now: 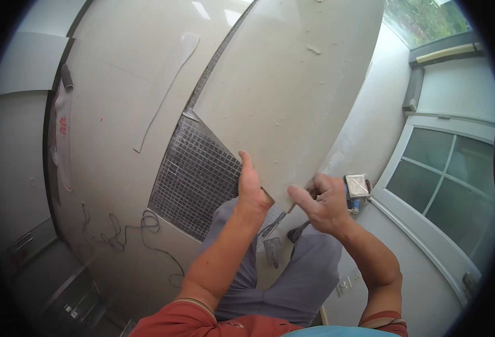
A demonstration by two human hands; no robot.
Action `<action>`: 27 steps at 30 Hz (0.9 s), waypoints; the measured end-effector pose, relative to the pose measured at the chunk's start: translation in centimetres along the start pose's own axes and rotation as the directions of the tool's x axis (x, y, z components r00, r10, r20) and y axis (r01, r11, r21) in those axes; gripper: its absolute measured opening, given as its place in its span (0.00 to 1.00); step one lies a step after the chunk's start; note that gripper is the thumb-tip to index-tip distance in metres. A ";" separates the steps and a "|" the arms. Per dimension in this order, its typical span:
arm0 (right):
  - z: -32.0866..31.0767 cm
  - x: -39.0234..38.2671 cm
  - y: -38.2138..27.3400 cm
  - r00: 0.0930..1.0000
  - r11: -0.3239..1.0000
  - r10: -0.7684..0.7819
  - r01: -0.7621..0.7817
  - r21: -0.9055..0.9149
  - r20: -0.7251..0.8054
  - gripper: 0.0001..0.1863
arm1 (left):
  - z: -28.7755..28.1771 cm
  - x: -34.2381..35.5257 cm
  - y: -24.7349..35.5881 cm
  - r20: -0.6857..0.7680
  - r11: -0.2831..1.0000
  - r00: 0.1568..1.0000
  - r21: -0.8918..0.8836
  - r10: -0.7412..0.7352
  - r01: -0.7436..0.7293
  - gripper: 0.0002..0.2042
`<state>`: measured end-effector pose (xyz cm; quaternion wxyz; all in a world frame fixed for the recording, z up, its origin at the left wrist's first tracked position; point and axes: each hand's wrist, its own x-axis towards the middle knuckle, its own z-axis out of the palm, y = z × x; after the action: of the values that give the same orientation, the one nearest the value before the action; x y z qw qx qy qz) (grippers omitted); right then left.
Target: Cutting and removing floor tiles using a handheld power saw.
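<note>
A large beige panel (275, 106), its surface dotted with pale crumbs, stretches away from me. My left hand (250, 182) is at its near left edge, thumb pointing up along the edge and the other fingers out of sight beneath. At the near right corner my right hand (326, 202) is closed round the edge, fingers curled and thumb over the top. Pale dust coats the right fingers. Left of the panel, a dark grid-patterned surface (194, 174) shows, with a narrow strip of it running farther along the panel's side.
A thin dark cord (146, 222) lies coiled on the glossy floor (112, 163) at left. Between my legs is a flat grey tool (272, 250). A square metal plate (358, 185) on something blue stands at right, beside a white door with glass panes (438, 168).
</note>
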<state>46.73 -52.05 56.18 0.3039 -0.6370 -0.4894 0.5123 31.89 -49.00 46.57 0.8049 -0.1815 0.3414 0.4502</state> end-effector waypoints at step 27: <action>23.8 22.1 -32.5 0.941 0.979 0.191 -0.162 -0.124 0.279 0.24 | 9.8 -8.8 29.5 0.335 -0.284 0.182 0.924 0.925 -0.257 0.32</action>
<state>13.93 -23.18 70.27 0.1500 -0.6108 -0.4943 0.6000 7.49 -32.79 60.12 0.1652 0.4218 0.7728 0.4444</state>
